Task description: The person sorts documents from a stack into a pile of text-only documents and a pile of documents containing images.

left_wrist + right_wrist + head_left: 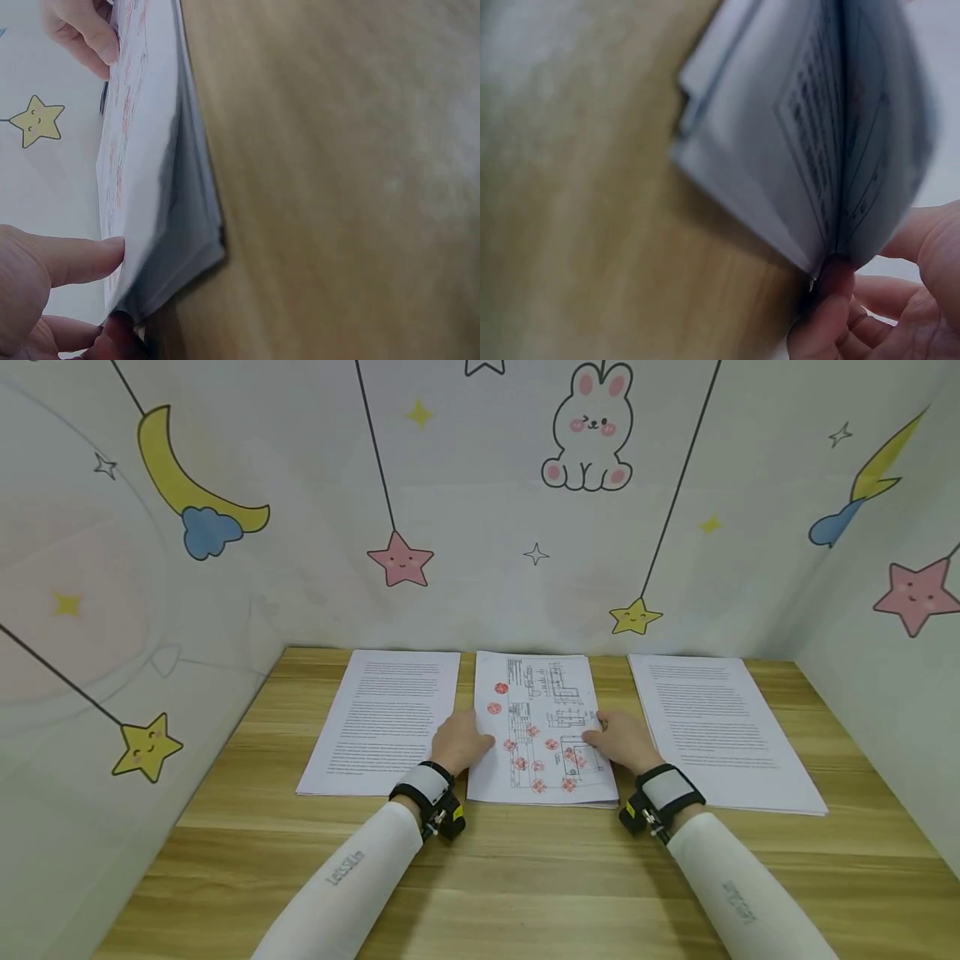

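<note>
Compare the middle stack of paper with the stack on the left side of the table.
The middle stack shows line drawings dotted with red stamps; the left stack shows only dense printed text. The left hand and right hand grip the middle stack by its side edges, and the wrist views show its top sheets lifted; the left stack lies flat with no hand gripping it. Both are white sheets in portrait on the wooden table.

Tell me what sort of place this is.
Probably a small desk booth set up for recording: a wooden table boxed in by cartoon-papered walls, with three paper stacks; both hands hold the middle stack.
</note>
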The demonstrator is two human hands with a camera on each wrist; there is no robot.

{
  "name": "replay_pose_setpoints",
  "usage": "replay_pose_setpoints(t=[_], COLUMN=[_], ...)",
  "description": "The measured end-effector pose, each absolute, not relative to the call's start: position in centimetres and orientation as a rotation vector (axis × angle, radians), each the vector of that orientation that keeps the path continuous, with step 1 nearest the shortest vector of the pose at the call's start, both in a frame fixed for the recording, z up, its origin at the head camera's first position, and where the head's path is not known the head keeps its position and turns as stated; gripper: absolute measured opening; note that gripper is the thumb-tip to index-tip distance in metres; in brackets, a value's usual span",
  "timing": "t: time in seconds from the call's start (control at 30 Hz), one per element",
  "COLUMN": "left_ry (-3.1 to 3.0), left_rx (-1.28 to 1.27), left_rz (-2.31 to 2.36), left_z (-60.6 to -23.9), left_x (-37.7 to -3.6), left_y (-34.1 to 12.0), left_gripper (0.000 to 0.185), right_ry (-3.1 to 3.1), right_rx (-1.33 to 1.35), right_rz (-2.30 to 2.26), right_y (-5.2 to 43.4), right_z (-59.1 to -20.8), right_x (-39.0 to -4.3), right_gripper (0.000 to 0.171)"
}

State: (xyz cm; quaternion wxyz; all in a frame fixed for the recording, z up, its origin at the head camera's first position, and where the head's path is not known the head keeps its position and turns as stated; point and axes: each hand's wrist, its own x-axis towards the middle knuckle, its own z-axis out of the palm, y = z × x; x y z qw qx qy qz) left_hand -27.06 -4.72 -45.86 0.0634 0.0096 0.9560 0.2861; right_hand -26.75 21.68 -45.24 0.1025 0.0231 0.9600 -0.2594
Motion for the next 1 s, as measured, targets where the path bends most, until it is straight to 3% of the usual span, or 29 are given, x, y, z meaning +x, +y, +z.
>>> replay_pose_setpoints(t=[0.57, 1.0], left_ry=[2.9, 2.961], left_rx=[0.01, 0.022], left_rz=[0.638, 0.654], left_z=[-45.0, -44.8], left_x=[-27.1, -26.8], left_y=[-5.0, -4.4], left_gripper=[0.044, 0.05], right_ry=[2.907, 2.83], right_rx=[-0.017, -0.019], right_rz=[-0.452, -0.708], right_y=[21.2, 23.0], right_z=[-44.4, -44.4], right_x=[-26.6, -26.2], right_gripper=[0.059, 0.058])
